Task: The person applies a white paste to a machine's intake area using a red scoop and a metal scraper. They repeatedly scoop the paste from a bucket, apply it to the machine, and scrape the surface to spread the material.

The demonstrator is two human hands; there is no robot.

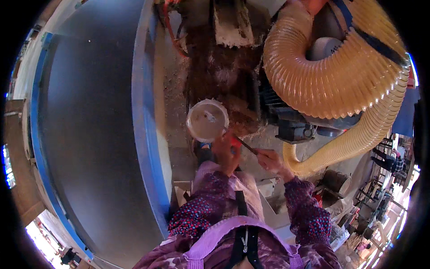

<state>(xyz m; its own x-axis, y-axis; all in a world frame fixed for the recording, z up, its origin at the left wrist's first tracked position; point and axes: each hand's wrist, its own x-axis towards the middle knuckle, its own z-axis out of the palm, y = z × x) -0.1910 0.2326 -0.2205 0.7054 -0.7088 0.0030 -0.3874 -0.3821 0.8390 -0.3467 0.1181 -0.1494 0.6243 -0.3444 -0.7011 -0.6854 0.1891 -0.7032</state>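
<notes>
A round, pale pot [207, 120] with a light rim and whitish residue inside is in front of me, seen from above. At its lower right edge, my left hand [227, 153] is closed, seemingly gripping the pot's side. Something red [235, 142] shows beside these fingers; its kind is unclear. My right hand [268, 161] pinches the end of a thin dark stick-like tool [244, 144], which slants up and left toward the pot's rim. Its far tip is partly hidden by my left hand.
A long dark sheet-like surface with a blue edge [142, 98] runs along my left. Ribbed yellowish hose [322, 92] coils at the right, above a dark motor [293, 130]. Ahead lies a brown, dusty patch [215, 71] with a rough board [233, 24]. Another person [396, 163] appears far right.
</notes>
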